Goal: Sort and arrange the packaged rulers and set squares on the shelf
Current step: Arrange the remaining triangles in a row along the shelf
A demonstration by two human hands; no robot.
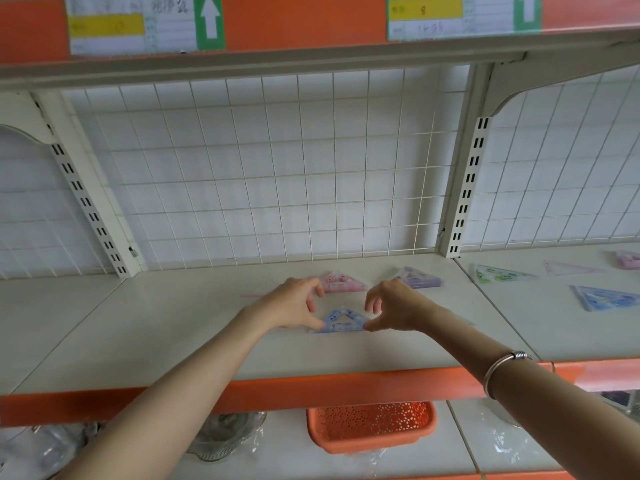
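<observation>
The 2 bare forearms reached in from the bottom edge, the right with a silver bracelet at the wrist, and met over a blue set square lying flat in its clear pack near the middle of the shelf. The step in hand looked like squaring this pack into line. To do it well, the person would best nudge the long edge parallel to the shelf front with both thumbs at once, so the slippery wrapper did not swivel. The pack would also sit best directly in front of the pink set square just behind it, clear of the purple set square near it to the right. The left hand had its thumb against the pack's left corner and the right hand its thumb against the right corner. On both hands the fingers arched loosely above the pack's top point, well apart from the thumbs, and appeared not to touch it. Neither hand was closed around the pack, which lay framed between them. Whether the thumbs pressed down or only rested could not be told. On the next bay to the right lay a green set square and 1 more blue pack. They were well apart, so some sorting seemingly remained.
</observation>
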